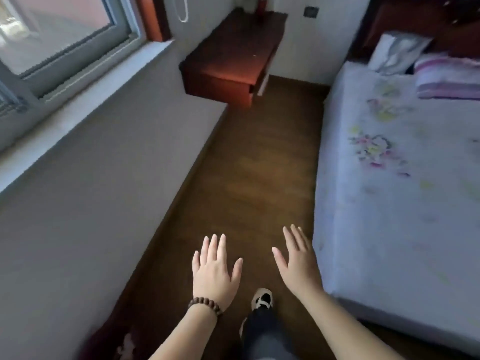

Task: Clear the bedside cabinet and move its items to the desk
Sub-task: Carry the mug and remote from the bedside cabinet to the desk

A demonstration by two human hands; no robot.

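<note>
Both my hands are held out in front of me, palms down, over the brown wooden floor (249, 162). My left hand (214, 271) has its fingers spread and holds nothing; a string of dark wooden beads (205, 305) circles its wrist. My right hand (298, 263) is likewise flat and spread, empty, just beside the near corner of the bed (389, 203). Below and between my forearms I can see one foot in a black-and-white shoe (262, 299) on the floor. The bedside cabinet (233, 55), dark reddish wood, stands well ahead of me against the far wall, between the window wall on my left and the head of the bed on my right. At the cabinet's far edge, close to the wall, a red upright object (261, 6) stands; it is too blurred for me to tell what it is. The rest of the cabinet top looks bare. The bed carries a pale flowered sheet, and at its head end lie a striped pillow (446, 76) and a white pillow (397, 51). A window (65, 29) with a grey frame sits above the sill on my left.
</note>
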